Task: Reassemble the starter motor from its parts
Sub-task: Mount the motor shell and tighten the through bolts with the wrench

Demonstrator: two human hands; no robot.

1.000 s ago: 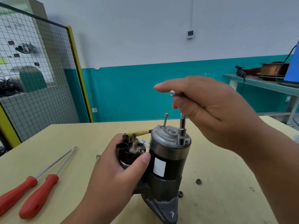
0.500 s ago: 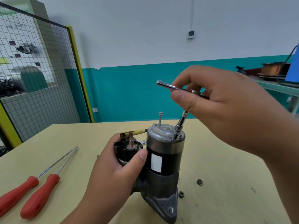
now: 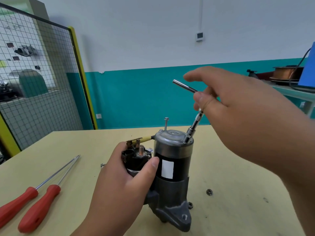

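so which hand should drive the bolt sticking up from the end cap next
Probably right hand: it holds the socket driver beside that bolt, while the left hand grips the starter motor.

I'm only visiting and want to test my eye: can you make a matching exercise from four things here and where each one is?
Things:
1 screwdrivers
2 long bolt
3 nut
4 wrench

Places:
A in the right hand
B on the table, right of the motor
C sticking up from the motor's top
D on the table, far left

Pairs: 1-D, 2-C, 3-B, 4-A
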